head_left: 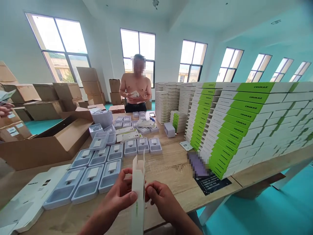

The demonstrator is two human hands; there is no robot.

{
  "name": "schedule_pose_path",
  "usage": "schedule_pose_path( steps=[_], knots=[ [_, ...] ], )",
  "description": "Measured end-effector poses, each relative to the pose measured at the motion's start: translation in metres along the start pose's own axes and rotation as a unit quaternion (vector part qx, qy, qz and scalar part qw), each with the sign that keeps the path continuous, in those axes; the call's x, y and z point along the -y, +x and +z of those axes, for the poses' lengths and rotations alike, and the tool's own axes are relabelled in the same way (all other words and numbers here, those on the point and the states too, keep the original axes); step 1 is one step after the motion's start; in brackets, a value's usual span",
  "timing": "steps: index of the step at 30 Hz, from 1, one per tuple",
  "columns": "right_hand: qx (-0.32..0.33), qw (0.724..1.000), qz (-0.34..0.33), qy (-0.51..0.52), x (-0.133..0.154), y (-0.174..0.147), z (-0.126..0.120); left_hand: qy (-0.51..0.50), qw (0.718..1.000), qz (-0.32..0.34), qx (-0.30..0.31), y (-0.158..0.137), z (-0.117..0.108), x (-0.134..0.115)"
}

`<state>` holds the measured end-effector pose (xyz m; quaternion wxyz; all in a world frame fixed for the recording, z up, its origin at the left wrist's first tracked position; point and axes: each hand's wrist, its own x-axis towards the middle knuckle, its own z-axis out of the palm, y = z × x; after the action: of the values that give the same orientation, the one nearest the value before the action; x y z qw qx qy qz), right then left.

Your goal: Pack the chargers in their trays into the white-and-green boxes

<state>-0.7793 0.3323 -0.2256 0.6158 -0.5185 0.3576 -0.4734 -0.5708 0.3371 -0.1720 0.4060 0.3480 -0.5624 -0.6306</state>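
A slim white cardboard box [138, 199] stands on end in front of me, its top flaps raised. My left hand [117, 197] grips it from the left, thumb on the near face and fingers behind. On the other side, my right hand [161, 197] has its thumb and fingers pinched together at the box's right edge. Pale plastic trays [86, 184], each with a small white item in one compartment, lie in rows beyond my left hand. Flattened white cartons [29, 195] are stacked at the left.
Tall stacks of white and green boxes [244, 120] fill the table's right side. A blurred purple item [198, 164] lies on a black printed sheet [215, 184]. A large open cardboard carton [44, 150] is at the left. A person [135, 88] stands across the table; another hand [6, 109] shows far left.
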Motion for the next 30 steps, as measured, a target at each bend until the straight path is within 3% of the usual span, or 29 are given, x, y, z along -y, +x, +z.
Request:
schedule_pose_path(
  steps=[2,3,6,9,11,14,17,19,21,23,25,30],
  knots=[
    [0.004,0.998,-0.003,0.056,0.019,0.002,-0.005,0.143,0.987,0.058,-0.042,0.001,0.005,-0.009],
    [0.027,0.995,0.000,0.096,0.030,0.002,-0.007,0.236,0.966,0.089,-0.060,0.000,0.007,-0.013],
    [0.112,0.978,0.016,0.174,0.052,0.001,-0.010,0.492,0.854,0.158,-0.051,-0.002,0.009,-0.023],
    [0.119,0.974,0.023,0.190,0.058,0.001,-0.011,0.614,0.763,0.202,0.012,-0.003,0.011,-0.031],
    [0.127,0.967,0.030,0.219,0.056,0.002,-0.012,0.630,0.740,0.234,0.031,-0.003,0.012,-0.032],
    [0.152,0.953,0.041,0.260,0.054,0.003,-0.011,0.610,0.730,0.309,0.028,-0.003,0.015,-0.030],
    [0.135,0.957,0.063,0.249,0.054,0.005,-0.008,0.606,0.715,0.348,0.025,-0.001,0.022,-0.025],
    [0.107,0.973,0.067,0.195,0.055,0.007,-0.005,0.621,0.696,0.360,0.010,0.001,0.027,-0.021],
    [0.089,0.993,0.043,0.070,0.057,0.007,-0.004,0.631,0.677,0.379,-0.013,0.002,0.029,-0.017],
    [0.071,0.992,-0.016,-0.100,0.061,0.005,-0.003,0.620,0.682,0.385,-0.037,0.001,0.025,-0.012],
    [0.060,0.968,-0.073,-0.234,0.068,0.000,-0.003,0.600,0.715,0.357,-0.042,-0.003,0.018,-0.011],
    [0.092,0.934,-0.107,-0.328,0.081,-0.012,-0.002,0.510,0.817,0.267,0.041,-0.012,0.003,-0.031]
  ],
)
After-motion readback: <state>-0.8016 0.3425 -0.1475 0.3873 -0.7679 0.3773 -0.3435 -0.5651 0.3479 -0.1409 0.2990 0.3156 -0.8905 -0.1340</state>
